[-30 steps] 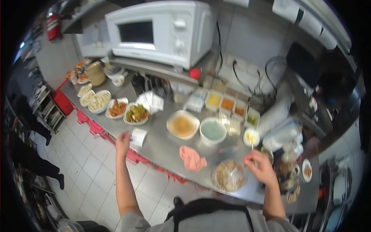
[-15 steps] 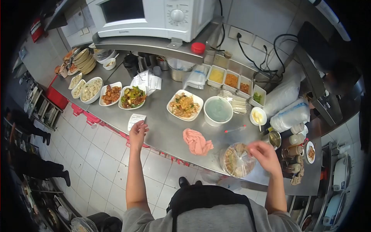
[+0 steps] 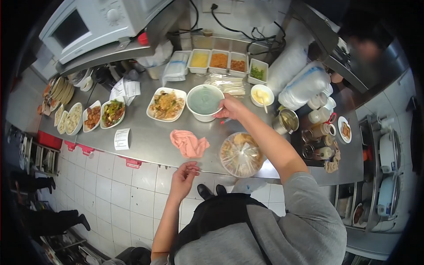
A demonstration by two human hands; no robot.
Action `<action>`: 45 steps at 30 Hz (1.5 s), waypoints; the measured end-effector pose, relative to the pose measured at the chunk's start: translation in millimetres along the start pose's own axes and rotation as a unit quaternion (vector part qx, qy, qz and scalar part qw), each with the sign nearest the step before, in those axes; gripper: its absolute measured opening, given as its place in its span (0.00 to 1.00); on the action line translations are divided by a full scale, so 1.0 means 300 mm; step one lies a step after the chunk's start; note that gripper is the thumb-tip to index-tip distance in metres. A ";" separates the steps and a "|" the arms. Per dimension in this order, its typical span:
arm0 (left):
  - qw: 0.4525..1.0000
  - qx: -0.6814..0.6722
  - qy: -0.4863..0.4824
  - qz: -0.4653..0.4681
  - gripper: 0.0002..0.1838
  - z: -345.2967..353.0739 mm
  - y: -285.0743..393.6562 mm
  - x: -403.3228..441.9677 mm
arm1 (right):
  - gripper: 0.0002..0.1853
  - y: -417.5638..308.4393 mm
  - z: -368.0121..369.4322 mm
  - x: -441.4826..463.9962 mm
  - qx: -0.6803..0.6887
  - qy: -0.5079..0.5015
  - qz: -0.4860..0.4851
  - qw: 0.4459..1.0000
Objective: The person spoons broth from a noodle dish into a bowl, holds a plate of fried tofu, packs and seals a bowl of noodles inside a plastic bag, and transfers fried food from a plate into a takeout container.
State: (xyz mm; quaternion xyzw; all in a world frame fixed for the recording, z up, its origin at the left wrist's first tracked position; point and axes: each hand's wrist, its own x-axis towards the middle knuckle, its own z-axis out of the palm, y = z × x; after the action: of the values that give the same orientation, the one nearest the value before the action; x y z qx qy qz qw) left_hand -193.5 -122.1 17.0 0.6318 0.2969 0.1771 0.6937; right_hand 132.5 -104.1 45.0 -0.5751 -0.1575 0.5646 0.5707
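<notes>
My right hand (image 3: 231, 107) grips the right rim of a white round tub (image 3: 205, 102) with a translucent lid. In front of the counter edge hangs my left hand (image 3: 185, 177), fingers apart and nothing in it. Just beyond it a crumpled pink cloth (image 3: 190, 143) lies on the steel counter. A round container of food wrapped in clear plastic (image 3: 242, 155) sits below my right forearm. Left of the tub stands a square white bowl of food (image 3: 166, 104). A printed slip (image 3: 122, 139) lies near the counter's front edge.
Food dishes (image 3: 113, 113) line the counter's left part. Topping trays (image 3: 218, 61), wrapped sticks (image 3: 225, 84) and a yellow-filled bowl (image 3: 262, 95) are at the back. Bottles (image 3: 321, 130) stand right, under stacked plastic lids (image 3: 304, 84). A microwave (image 3: 88, 26) is on the shelf. People (image 3: 55, 218) stand left.
My right hand has moved from the wrapped container to the white tub and taken hold of its rim. My left hand has left the slip's side and moved right. The view has shifted right.
</notes>
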 end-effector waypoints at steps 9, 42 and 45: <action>0.959 0.069 -0.272 -0.038 0.12 0.167 0.114 0.051 | 0.35 -0.082 -0.257 -0.700 0.091 -0.026 -0.151 0.984; 0.959 -0.165 -0.091 -0.213 0.19 1.129 -0.079 -0.160 | 0.15 0.471 -1.295 -1.146 0.016 0.333 -0.044 0.942; 0.942 -0.086 -0.242 -0.217 0.19 1.272 -0.096 -0.165 | 0.07 0.553 -1.312 -1.146 -0.018 0.336 -0.246 0.909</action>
State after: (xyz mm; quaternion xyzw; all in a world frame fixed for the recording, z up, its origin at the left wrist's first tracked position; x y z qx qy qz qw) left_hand 7.8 -451.3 7.7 0.5140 0.2331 -0.1113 0.8179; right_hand 274.4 -626.0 -45.5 -0.6840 -0.1036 0.1769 0.7001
